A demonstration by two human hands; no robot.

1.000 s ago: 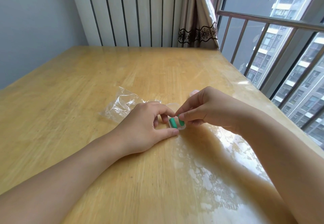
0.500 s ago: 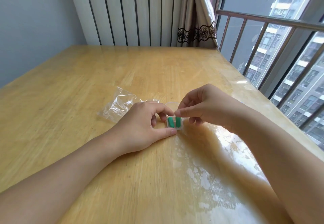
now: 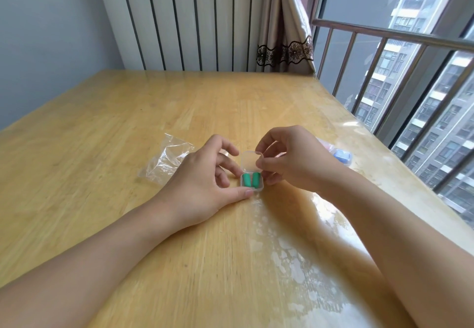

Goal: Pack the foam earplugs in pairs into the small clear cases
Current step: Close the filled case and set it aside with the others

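Case: the small clear case (image 3: 252,183) sits on the desk (image 3: 102,127) in the middle, lid (image 3: 250,159) up.
Earplugs: two green earplugs (image 3: 250,180) lie side by side inside it.
How they feel: I think the foam is soft and squishy, and the case is light, thin and slippery.
Where to hold: its sides, gently.
Left hand (image 3: 202,181): thumb and fingers pinch the case.
Right hand (image 3: 289,159): fingertips pinch the lid's edge.
Desk: smooth shiny wood, so things may slide.
Room: a crinkly plastic bag (image 3: 166,159) on the left, something blue (image 3: 342,156) far right, a window with bars (image 3: 395,38).
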